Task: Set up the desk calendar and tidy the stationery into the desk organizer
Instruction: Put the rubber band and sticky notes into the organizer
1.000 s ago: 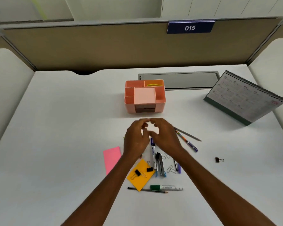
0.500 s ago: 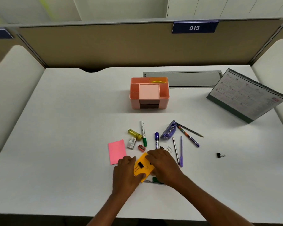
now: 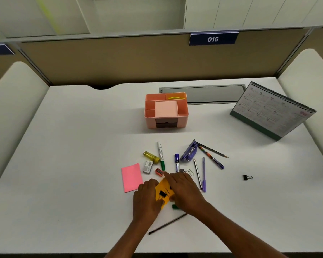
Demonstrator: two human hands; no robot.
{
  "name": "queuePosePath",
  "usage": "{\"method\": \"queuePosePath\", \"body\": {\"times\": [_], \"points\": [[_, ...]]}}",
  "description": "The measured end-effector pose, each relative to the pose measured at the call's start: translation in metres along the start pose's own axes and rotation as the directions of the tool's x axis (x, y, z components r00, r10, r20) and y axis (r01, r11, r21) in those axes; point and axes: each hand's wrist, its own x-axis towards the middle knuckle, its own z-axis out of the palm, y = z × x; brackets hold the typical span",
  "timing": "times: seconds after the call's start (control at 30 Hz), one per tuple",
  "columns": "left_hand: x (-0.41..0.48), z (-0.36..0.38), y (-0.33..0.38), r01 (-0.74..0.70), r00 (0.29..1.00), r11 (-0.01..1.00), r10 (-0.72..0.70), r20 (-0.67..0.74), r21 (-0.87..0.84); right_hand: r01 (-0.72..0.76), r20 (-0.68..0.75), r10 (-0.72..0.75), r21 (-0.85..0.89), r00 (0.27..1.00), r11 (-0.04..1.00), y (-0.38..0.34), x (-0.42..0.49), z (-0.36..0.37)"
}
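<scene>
My white table [image 3: 64, 164] carries the pink organizer [image 3: 166, 110] mid-width toward the far edge; the grey cable hatch [image 3: 203, 94] is set into the top just behind it; the desk calendar [image 3: 272, 112] stands near the far right corner. Nearer me lie a pink note pad [image 3: 131, 177], eraser [image 3: 148, 167], yellow highlighter [image 3: 151, 156], green marker [image 3: 161, 155], red sharpener [image 3: 159, 172], blue marker [image 3: 177, 162], purple stapler [image 3: 188, 151], purple pen [image 3: 204, 174] and yellow pad [image 3: 161, 187]; a black pencil [image 3: 167, 224] lies closest to the near edge; one binder clip [image 3: 247, 177] sits apart toward the right edge.

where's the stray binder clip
Head view: the stray binder clip sits alone on the right of the desk, right of the purple pen, in front of the desk calendar.
</scene>
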Motion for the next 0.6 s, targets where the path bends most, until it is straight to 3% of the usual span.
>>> {"method": "queuePosePath", "body": {"times": [0.23, 0.43, 0.6], "points": [[0.001, -0.001, -0.005, -0.064, 0.998, 0.969, 0.056, -0.039, -0.238, -0.020, -0.045, 0.019, -0.027, 0.999, 0.999, 0.007, -0.002, 0.003], [0.009, -0.009, -0.003, -0.046, 0.997, 0.961, 0.027, -0.072, -0.272, -0.056, -0.139, 0.056, 0.008, 0.989, 0.998, 0.007, -0.006, -0.002], [0.014, -0.015, 0.001, -0.024, 0.994, 0.958, -0.007, -0.107, -0.286, 0.029, -0.175, -0.023, 0.029, 0.984, 0.999, 0.002, -0.027, -0.003]]}}
